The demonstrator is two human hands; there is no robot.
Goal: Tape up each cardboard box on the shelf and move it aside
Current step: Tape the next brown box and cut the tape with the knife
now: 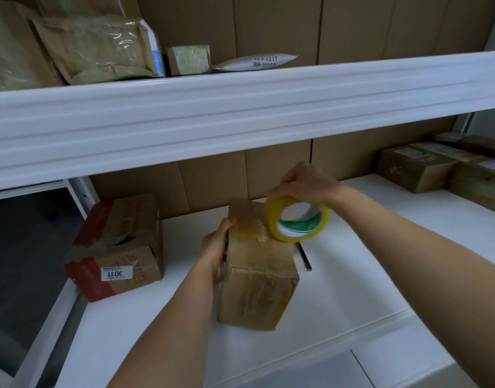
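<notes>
A small cardboard box (257, 275) is stood on the white lower shelf (352, 289), roughly at its middle. Its left upper edge is gripped by the left hand (215, 247), fingers curled around the side and thumb laid on top. A roll of yellow tape (298, 221) is held by the right hand (305, 183) from above, fingers curled over its rim, with the roll tilted at the box's top right corner and a strip laid over the box's top. To the left of the box, a red-printed carton (117, 247) labelled 3011 is seen, apart from it. Far right of the box, several taped boxes (417, 169) are grouped.
</notes>
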